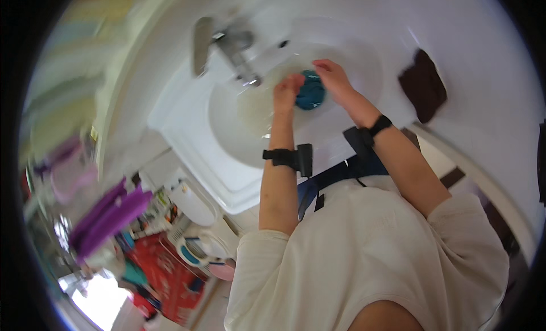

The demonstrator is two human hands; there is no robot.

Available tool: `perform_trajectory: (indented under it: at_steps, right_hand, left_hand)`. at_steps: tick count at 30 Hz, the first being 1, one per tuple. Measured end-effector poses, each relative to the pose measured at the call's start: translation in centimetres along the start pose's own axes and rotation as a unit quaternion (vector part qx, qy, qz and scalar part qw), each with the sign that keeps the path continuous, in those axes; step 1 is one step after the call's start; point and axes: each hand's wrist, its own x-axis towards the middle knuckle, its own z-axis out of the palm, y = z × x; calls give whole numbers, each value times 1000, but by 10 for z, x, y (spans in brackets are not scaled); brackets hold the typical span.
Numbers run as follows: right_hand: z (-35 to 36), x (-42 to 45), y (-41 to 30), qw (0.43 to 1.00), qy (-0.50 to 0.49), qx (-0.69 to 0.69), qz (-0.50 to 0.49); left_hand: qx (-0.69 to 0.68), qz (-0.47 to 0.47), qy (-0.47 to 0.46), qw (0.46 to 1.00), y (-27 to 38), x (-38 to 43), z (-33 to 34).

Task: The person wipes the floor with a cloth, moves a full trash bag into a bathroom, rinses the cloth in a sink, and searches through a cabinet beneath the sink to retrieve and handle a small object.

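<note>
A bunched wet teal cloth point(311, 92) lies in the water of a white washbasin point(222, 113). My left hand point(286, 93) is at its left edge, with blurred fingers overlapping the fabric; whether they grip it cannot be made out. On the other side, my right hand point(335, 80) has its fingers apart, close to the cloth's upper right edge, with nothing seen in them. A chrome mixer tap point(234, 51) reaches over the basin from the upper left. Black straps with small dark devices circle both forearms.
A folded dark brown cloth point(424, 87) lies on the white surface right of the basin. Purple fabric point(111, 220) hangs at the lower left. Beyond it are a red bag point(170, 275) and a white plastic container point(194, 203). The basin's raised rim point(187, 173) curves towards my left arm.
</note>
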Motion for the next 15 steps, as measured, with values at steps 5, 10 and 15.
perform_trajectory:
  at_steps: [5,10,15]
  right_hand:
    - [21,-26,-19,990,-63,81,95]
    - [78,-70,-29,980,-155,77,96]
    - [169,-121,-51,959,-268,79,52]
  left_hand:
    - [-219,-55,69,972,16,-47,-17]
    - [-312,-19,74,947,16,-107,-60]
    - [-332,71,118,933,13,-172,-166]
